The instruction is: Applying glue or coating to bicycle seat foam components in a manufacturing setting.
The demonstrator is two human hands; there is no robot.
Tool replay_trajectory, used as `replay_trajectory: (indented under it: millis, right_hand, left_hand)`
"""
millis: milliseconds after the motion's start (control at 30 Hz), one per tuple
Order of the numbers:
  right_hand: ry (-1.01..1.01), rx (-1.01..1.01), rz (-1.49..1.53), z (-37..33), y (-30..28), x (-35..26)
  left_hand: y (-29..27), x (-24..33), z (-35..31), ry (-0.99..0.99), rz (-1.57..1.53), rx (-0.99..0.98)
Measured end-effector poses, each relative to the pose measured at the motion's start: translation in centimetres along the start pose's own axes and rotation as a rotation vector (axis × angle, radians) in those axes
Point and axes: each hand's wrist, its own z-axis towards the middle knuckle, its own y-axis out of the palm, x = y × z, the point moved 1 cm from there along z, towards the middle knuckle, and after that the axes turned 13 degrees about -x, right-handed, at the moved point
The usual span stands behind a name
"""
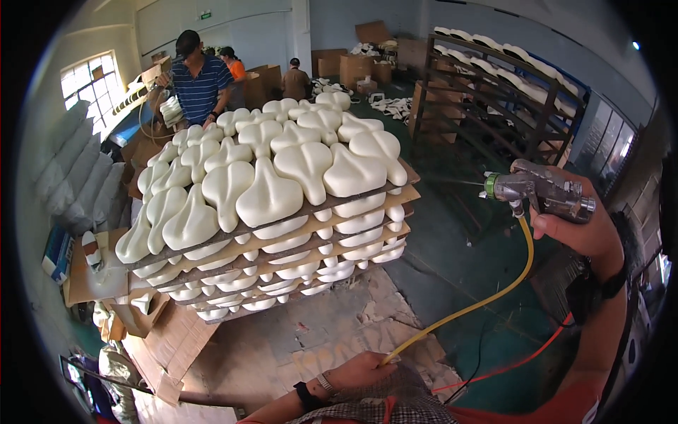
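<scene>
My right hand (590, 230) is wrapped round a metal spray gun (540, 189) with a green ring near its nozzle, raised at the right. A faint streak of spray leaves the nozzle toward the stack on the left. From the gun's underside a yellow hose (519, 272) curves down to my left hand (360, 371), which is closed round it low in front of me. Beyond my hands, white saddle-shaped pads (272, 194) lie in rows on the top board (404, 177) of a layered stack. More pads show between the boards below.
Cardboard sheets (169, 346) lie at the stack's base. A dark rack (494, 106) bearing more pads stands far right. A co-worker in a striped shirt (201, 92) stands behind the stack, holding a hose-fed tool; other people are farther back near boxes (357, 71). A red hose (530, 357) runs beside me.
</scene>
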Motion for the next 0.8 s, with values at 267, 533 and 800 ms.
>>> replay_trajectory:
  millis: [267,533,800]
  right_hand:
    - [0.061,-0.027,-0.006,0.1,0.2,3.2]
    - [0.571,-0.011,-0.517,-10.8,7.5,24.4]
    - [1.124,-0.268,-0.061,-32.4,30.8,45.6]
  left_hand:
    - [0.7,-8.1,3.4,0.165,0.063,0.164]
    - [-3.1,-16.9,-2.4,-0.195,-0.116,0.515]
    - [-11.2,-15.5,-10.3,-0.196,-0.660,1.049]
